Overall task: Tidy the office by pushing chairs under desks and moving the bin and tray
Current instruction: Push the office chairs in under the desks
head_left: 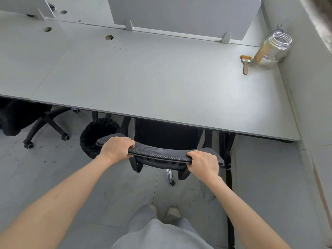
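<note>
From the head view, a person stands facing a long pale grey desk (161, 78), both bare forearms reaching forward toward 12 o'clock. The left hand (115, 148) curls over the top edge of a black mesh-backed office chair (161, 154), fingers wrapped over the far side of the backrest rim; the right hand (203, 163) grips the same rim further toward 3 o'clock, fingers folded over and thumb underneath. The chair's seat sits under the desk edge, with only the backrest top and its frame showing in front of the desk. Just at 9 o'clock of the left hand, a round black mesh waste bin (93, 137) stands on the grey floor, partly tucked below the desk front and touching or nearly touching the chair's backrest; I cannot tell which. Further toward 9 o'clock a second black swivel chair (36, 121) with a star base on castors sits half under the neighbouring desk. On the desktop at about 2 o'clock, against the wall, stands a clear glass jar (274, 49), with a small wooden-handled paintbrush (245, 64) lying just beside it. A grey divider panel (179, 15) runs along the desk's far edge. The person's light shoes (171, 212) show at 6 o'clock.
</note>
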A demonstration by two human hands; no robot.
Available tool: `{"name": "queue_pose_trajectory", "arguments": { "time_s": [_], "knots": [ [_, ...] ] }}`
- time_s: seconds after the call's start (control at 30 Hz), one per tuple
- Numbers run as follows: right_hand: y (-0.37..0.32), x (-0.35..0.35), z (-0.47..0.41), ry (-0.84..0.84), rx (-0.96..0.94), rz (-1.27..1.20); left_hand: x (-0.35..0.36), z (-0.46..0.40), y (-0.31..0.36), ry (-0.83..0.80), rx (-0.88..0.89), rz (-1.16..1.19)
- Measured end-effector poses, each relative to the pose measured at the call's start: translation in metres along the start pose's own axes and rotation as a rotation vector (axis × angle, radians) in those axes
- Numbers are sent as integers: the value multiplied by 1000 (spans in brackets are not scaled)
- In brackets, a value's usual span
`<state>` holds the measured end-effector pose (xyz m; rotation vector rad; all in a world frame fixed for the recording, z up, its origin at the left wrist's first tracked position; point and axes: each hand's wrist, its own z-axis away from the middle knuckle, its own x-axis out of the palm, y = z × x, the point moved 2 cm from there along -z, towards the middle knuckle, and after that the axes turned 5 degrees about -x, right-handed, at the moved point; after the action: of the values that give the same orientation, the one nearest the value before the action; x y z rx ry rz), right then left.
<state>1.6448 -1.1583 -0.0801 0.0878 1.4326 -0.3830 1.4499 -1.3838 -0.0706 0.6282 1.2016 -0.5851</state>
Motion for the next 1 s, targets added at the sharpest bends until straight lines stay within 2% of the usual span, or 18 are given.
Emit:
{"name": "queue_pose_trajectory", "arguments": {
  "time_s": [0.4, 0.67, 1.0],
  "knots": [
    [37, -22, -62, 25, 129, -9, -19, -78, 8, 1, 55, -19],
    [50, -21, -67, 73, 180, -34, -13, -88, 14, -3, 121, -64],
    [52, -20, -67, 58, 137, -24, -17, -86, 18, -5, 92, -59]
  ]
}}
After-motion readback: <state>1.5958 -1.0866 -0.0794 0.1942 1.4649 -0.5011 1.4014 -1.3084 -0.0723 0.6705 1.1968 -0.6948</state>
